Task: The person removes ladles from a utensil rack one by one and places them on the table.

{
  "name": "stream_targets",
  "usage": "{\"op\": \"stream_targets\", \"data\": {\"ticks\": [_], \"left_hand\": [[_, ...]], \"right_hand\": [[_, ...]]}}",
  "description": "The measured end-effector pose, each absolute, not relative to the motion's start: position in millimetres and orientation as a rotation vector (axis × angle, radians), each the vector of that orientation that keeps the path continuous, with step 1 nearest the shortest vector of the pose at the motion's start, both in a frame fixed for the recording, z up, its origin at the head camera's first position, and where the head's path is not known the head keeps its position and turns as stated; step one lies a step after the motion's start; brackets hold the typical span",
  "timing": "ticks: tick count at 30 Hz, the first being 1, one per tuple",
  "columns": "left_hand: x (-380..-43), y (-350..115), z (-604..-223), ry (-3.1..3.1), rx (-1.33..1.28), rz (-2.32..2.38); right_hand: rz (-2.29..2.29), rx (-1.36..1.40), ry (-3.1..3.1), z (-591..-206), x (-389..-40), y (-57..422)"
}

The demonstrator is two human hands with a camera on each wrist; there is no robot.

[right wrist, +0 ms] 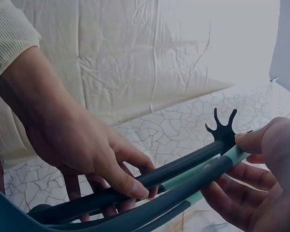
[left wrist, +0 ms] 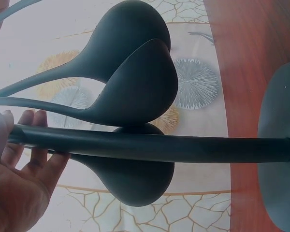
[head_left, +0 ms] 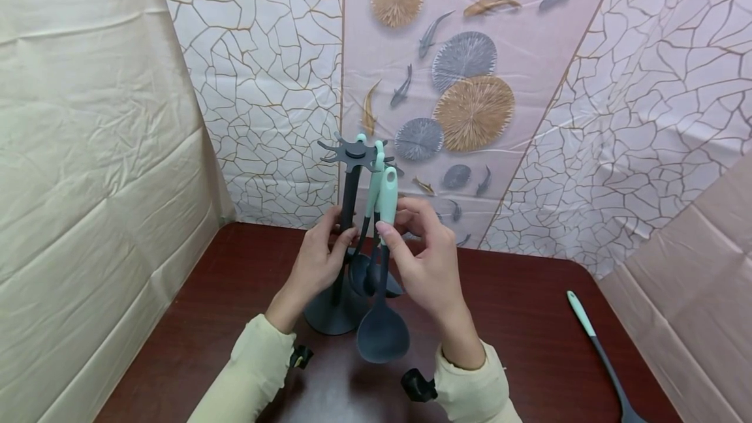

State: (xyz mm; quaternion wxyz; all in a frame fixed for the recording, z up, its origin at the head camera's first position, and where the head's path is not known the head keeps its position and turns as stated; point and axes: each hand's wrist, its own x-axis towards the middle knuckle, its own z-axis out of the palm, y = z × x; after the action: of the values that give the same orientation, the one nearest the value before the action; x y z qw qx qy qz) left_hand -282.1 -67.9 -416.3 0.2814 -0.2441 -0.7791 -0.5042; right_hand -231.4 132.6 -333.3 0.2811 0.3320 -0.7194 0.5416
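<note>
My left hand (head_left: pixel 317 253) grips the dark pole (left wrist: pixel 135 145) of a utensil stand, its fingers and thumb curled round it. Hooks spread from the stand's top (head_left: pixel 355 149), and its round base (head_left: pixel 329 318) rests on the table. In my right hand (head_left: pixel 431 260) is the mint handle of a dark ladle (head_left: pixel 383 338), pinched between thumb and fingers. The ladle's bowl hangs above the table, in front of the stand. Whether its handle touches a hook, I cannot tell. Behind it, other mint-handled utensils (head_left: pixel 373 204) hang from the stand, their dark bowls (left wrist: pixel 140 92) partly overlapping.
Another mint-handled utensil (head_left: pixel 599 351) lies on the dark red table (head_left: pixel 505 318) at the right, its dark end cut off by the frame. Patterned cloth (head_left: pixel 264 83) covers the back, and plain cream cloth (head_left: pixel 106 149) hangs at the left.
</note>
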Motion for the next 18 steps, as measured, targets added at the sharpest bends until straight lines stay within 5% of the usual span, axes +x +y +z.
{"op": "stream_targets", "data": {"ticks": [18], "left_hand": [[-281.3,-68.5,-416.3,-2.104,-0.649,-1.339]], "right_hand": [[1.452,0.876,-1.929,-335.1,-232.6,142.2]]}}
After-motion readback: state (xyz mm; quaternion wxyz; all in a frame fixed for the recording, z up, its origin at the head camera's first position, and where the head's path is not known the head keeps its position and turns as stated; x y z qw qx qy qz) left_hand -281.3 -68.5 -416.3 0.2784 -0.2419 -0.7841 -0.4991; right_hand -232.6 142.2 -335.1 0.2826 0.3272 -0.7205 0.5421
